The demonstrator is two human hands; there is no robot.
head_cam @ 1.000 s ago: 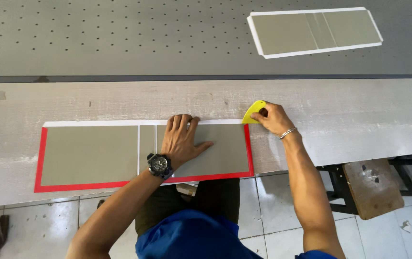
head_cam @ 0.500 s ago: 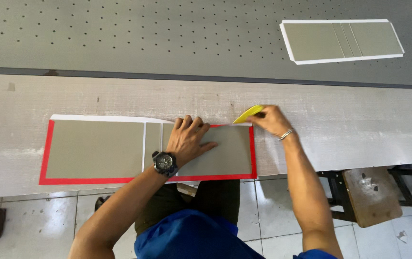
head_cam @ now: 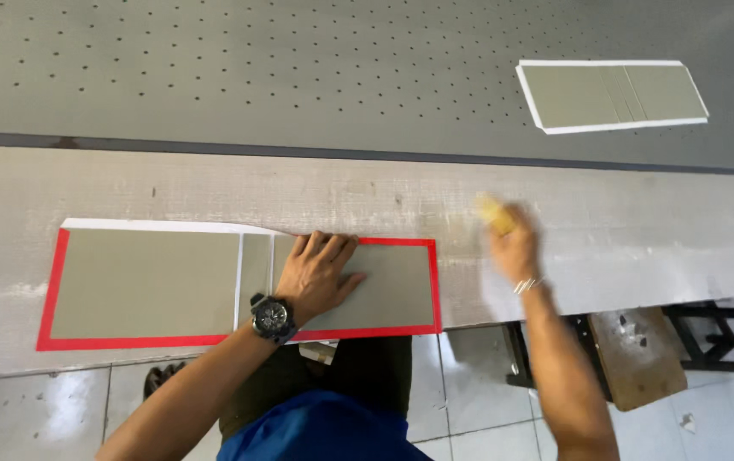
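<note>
The far, dark grey perforated table (head_cam: 256, 77) runs out of frame on three sides, and a red shape at its far right corner is cut off too short to identify. The near, pale worn workbench (head_cam: 640, 230) is likewise cropped at both ends, and its near edge hides most of the brown stool (head_cam: 636, 358) and black frame standing on the tiled floor at the right. On the bench lies a long grey board with red border (head_cam: 145, 286); its far edge is white on the left part and red on the right, and the person's forearm and blue clothing cover part of its near edge. A second grey board with a white border (head_cam: 614, 94) lies well apart on the perforated table, far right. The left hand (head_cam: 320, 273), with a black wristwatch (head_cam: 271, 316) on its wrist, lies flat on the right part of the red-bordered board, fingers spread and pointing away, pressing down rather than gripping. The right hand (head_cam: 516, 248) is off the board, over bare bench just to its right, and badly motion-blurred; it seems to be closed around a small yellow object (head_cam: 495, 212), though neither the grip nor the object's shape can be made out clearly. A thin bracelet (head_cam: 527, 286) circles that wrist.
</note>
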